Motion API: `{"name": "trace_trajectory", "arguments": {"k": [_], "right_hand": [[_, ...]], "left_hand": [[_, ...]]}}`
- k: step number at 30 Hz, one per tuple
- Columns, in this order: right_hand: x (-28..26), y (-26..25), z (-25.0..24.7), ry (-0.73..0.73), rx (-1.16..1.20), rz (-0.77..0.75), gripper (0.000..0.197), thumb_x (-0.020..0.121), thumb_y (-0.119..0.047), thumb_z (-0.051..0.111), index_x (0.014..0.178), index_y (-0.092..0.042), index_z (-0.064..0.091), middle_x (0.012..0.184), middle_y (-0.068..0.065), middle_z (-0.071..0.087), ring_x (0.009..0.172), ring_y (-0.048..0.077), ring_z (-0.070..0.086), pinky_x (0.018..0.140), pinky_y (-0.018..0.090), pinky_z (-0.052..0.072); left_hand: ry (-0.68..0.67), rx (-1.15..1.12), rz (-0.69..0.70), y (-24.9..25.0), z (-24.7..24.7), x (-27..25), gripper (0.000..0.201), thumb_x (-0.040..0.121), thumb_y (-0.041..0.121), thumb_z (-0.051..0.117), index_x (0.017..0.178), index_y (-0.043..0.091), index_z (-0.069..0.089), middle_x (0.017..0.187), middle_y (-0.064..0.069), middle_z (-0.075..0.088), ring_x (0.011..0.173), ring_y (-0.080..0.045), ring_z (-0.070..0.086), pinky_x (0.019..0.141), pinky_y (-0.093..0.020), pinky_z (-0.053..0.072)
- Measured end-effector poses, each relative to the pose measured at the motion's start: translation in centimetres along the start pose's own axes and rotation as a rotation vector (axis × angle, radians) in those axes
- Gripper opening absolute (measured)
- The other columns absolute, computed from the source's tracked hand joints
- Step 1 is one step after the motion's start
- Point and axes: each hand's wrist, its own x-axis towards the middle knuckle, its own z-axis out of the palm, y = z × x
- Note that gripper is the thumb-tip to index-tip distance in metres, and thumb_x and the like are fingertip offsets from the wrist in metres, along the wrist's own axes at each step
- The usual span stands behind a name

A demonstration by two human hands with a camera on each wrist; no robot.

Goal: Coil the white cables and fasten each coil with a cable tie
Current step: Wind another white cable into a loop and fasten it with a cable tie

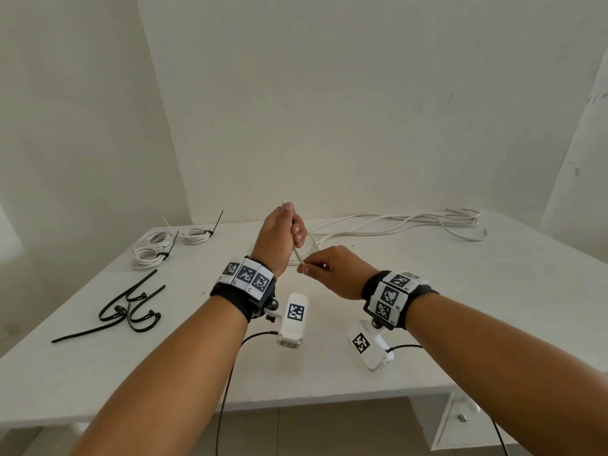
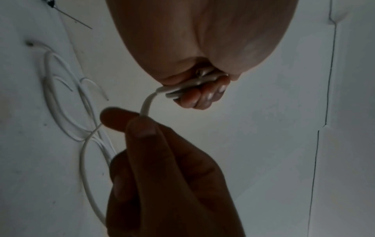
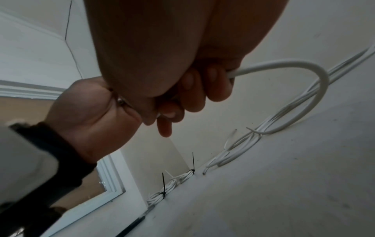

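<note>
— So, from the head view, where is the cable being worked?

— Above the middle of the surface (image 1: pixel 460 307). The left hand (image 1: pixel 279 238) has its fingers curled round the white cable (image 1: pixel 300 256), which runs steeply up and down through the fist, one end poking out the top. The right hand (image 1: pixel 335 271) pinches the lower stretch just beside it. The rest of the loose cable lies stretched along the far edge towards the right corner.

— And the finished work?

— Two tied coils (image 1: pixel 154 248) sit near the far left corner, black tie tails sticking up. Spare cable ties (image 1: pixel 131 307) lie by the left edge.

— The left wrist view?

— The left hand's fingers (image 2: pixel 202 96) are closed on several strands bunched side by side; one strand bends down to the right hand's fingertips (image 2: pixel 140 126), then loops towards the surface.

— The right wrist view?

— The right hand's fingers (image 3: pixel 194 94) grip the cable, which leaves to the right, arcs over and drops to the surface. The coils stand by the wall.
</note>
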Motion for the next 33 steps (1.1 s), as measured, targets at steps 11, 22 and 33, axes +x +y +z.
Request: {"name": "trace_trajectory", "arguments": {"k": [11,22,33], "right_hand": [[-0.3,-0.9,-1.4,-0.111,-0.167,-0.072,0.019,0.094,-0.03,0.06,0.092,-0.015,0.072,0.078,-0.005,0.067,0.07,0.014,0.059,0.066,0.028,0.048],[0.7,-0.8,-5.6,-0.043,-0.082,-0.07,0.009,0.085,-0.034,0.075,0.087,-0.025,0.073,0.078,-0.017,0.065,0.073,-0.001,0.057,0.065,0.014,0.039],[2.1,-0.1,-9.0,0.115,0.11,-0.077,0.007,0.083,-0.029,0.079,0.086,-0.022,0.078,0.08,-0.003,0.075,0.076,0.023,0.066,0.072,0.033,0.053]], "left_hand": [[-0.173,0.675,-0.037,-4.8,-1.9,-0.3,0.036,0.099,0.042,0.041,0.077,0.014,0.043,0.062,0.003,0.048,0.058,-0.016,0.045,0.064,-0.033,0.039],[-0.462,0.614,-0.216,-2.9,-1.7,-1.3,0.041,0.102,0.027,0.028,0.068,0.011,0.046,0.051,-0.002,0.05,0.045,-0.02,0.042,0.052,-0.029,0.036],[-0.482,0.332,-0.121,0.1,-1.6,-0.8,0.045,0.105,0.03,0.036,0.073,0.0,0.043,0.053,-0.001,0.027,0.045,-0.016,0.022,0.045,-0.025,0.023]]}}
